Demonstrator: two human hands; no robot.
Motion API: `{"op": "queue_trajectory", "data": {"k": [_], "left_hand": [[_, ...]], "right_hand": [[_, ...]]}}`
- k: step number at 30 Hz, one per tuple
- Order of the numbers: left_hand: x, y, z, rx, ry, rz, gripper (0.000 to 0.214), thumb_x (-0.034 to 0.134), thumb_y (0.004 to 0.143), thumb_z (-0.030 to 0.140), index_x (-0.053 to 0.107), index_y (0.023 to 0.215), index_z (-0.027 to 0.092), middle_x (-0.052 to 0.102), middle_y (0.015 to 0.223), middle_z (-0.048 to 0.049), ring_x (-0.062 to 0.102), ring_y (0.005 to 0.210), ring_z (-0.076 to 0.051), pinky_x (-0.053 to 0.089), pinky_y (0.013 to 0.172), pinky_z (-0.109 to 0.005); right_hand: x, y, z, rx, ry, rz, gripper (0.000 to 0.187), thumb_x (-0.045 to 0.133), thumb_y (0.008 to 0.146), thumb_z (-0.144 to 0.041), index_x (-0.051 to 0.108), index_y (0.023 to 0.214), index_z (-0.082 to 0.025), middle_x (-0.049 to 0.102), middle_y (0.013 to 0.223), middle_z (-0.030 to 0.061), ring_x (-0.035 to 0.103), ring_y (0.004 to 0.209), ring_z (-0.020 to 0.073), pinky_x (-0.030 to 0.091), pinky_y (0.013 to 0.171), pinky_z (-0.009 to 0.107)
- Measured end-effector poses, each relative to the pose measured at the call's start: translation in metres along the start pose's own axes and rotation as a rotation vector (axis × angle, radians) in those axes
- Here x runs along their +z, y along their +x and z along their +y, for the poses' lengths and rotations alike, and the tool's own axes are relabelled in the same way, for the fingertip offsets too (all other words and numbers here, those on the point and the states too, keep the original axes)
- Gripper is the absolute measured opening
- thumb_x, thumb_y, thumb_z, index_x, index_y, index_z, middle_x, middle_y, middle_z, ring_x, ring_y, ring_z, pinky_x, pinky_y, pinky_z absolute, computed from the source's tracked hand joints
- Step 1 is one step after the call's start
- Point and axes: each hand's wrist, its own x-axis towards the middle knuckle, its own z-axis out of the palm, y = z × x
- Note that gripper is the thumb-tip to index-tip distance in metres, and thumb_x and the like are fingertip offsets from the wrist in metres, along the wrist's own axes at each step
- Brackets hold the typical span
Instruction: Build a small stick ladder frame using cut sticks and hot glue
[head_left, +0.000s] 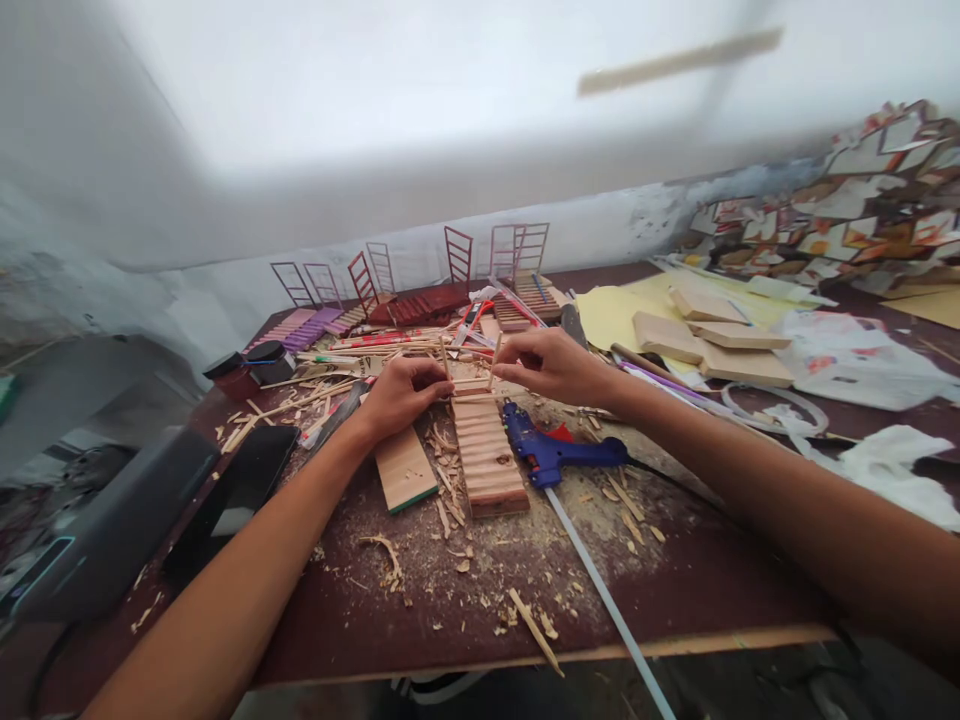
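A small ridged wooden piece (pixel 491 455) lies in front of me, with thin sticks standing at its far end. My left hand (pixel 405 395) is closed, fingertips at the base of the left upright stick (pixel 444 358). On the other side, my right hand (pixel 551 362) pinches the right upright stick (pixel 496 352) between thumb and fingers. A short crosspiece (pixel 472 383) lies between the two uprights. Just right of the ridged piece rests a blue glue gun (pixel 555 452) with a long white glue stick in it. Under my left wrist is a flat wooden block (pixel 406 470).
Wood shavings (pixel 448 480) litter the dark table (pixel 375 620). Small painted ladder-backed pieces (pixel 427 303) stand along the wall. A black phone (pixel 236 495) and paint jars (pixel 270 362) are left; wooden blocks (pixel 742 335), yellow sheets (pixel 611 320) and a plastic bag (pixel 862 355) are right.
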Motion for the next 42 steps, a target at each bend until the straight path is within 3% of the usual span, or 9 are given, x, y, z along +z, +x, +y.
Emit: {"op": "queue_trajectory", "data": {"k": [6,11,16,21,24,42], "left_hand": [[0.001,0.001,-0.002,0.016,0.05,0.02,0.019,0.067,0.088,0.032,0.071,0.081,0.014,0.071,0.077,-0.0028,0.061,0.07,-0.013,0.044,0.065,-0.024],[0.002,0.001,-0.001,0.035,0.07,0.033,0.015,0.065,0.089,0.029,0.069,0.083,0.015,0.069,0.079,-0.0024,0.061,0.073,-0.013,0.045,0.066,-0.023],[0.002,0.0,-0.001,0.024,0.063,0.035,0.014,0.065,0.089,0.029,0.069,0.088,0.016,0.071,0.082,-0.0024,0.064,0.076,-0.014,0.047,0.067,-0.024],[0.002,-0.001,-0.001,0.002,0.017,0.02,0.012,0.067,0.084,0.027,0.069,0.087,0.016,0.072,0.083,-0.0032,0.065,0.076,-0.014,0.048,0.066,-0.024],[0.001,-0.002,0.002,-0.002,0.014,0.015,0.012,0.068,0.084,0.027,0.069,0.085,0.015,0.072,0.082,-0.003,0.065,0.076,-0.014,0.048,0.067,-0.023],[0.002,-0.001,0.0,-0.009,-0.008,0.032,0.021,0.069,0.088,0.036,0.071,0.087,0.015,0.072,0.085,-0.0046,0.064,0.079,-0.014,0.048,0.068,-0.024]], "right_hand": [[-0.02,-0.011,0.01,-0.013,0.013,-0.276,0.031,0.061,0.096,-0.041,0.073,0.088,-0.014,0.069,0.077,0.0048,0.055,0.067,0.0122,0.04,0.065,0.028],[-0.018,-0.014,0.017,-0.015,0.035,-0.365,0.034,0.055,0.099,-0.042,0.07,0.086,-0.014,0.067,0.074,0.0038,0.054,0.066,0.0125,0.041,0.065,0.029],[-0.017,-0.015,0.016,0.009,0.021,-0.309,0.035,0.052,0.1,-0.042,0.062,0.079,-0.016,0.056,0.067,-0.0004,0.045,0.061,0.0108,0.036,0.059,0.027],[-0.022,-0.015,0.003,0.054,0.102,-0.294,0.036,0.051,0.101,-0.041,0.063,0.079,-0.015,0.064,0.071,0.0026,0.051,0.063,0.0112,0.037,0.061,0.027],[-0.022,-0.015,-0.001,0.059,0.084,-0.256,0.036,0.052,0.101,-0.04,0.065,0.078,-0.015,0.062,0.067,0.0015,0.048,0.059,0.0105,0.035,0.06,0.027],[-0.011,-0.016,0.009,0.04,0.085,-0.071,0.03,0.058,0.097,-0.041,0.066,0.084,-0.015,0.06,0.064,-0.0008,0.048,0.057,0.0101,0.035,0.056,0.026]]}}
